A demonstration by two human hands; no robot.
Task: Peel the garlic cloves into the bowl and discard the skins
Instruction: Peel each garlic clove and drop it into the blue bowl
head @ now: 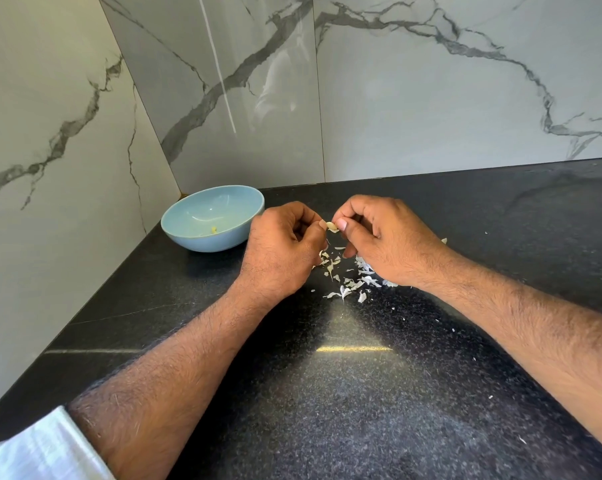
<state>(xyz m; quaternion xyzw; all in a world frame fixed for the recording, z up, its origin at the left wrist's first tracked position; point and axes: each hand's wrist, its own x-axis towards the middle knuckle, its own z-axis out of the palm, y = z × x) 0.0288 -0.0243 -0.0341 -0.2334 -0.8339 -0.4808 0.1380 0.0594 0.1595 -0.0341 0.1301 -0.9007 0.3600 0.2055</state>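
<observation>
Both hands meet mid-frame, raised a little above the black speckled countertop [361, 393]. Left hand [282, 247] has its fingers curled in, thumb and forefinger pinching one end of a garlic clove [332, 226]. Right hand [379, 237] is curled the same way, thumb tip pressed on the clove's other end, forefinger hooked over the top. The clove is small and pale, mostly hidden between the two thumbs; can't tell how much skin is left on it.

Garlic skins [351, 278] are scattered on the counter directly below and between the hands, a loose patch of white flakes running under the right wrist. A few stray flecks lie further toward lower right of the frame.

Light blue bowl [188, 233] sits left of centre, just beside the left hand's knuckles, tucked near the corner where the walls meet. One small yellowish piece [214, 230] lies at its bottom, probably a peeled clove, too small to be sure.

Grey-veined marble wall tiles [431, 98] fill the upper half. White sleeve [32, 448] on the left arm shows at lower left corner.
</observation>
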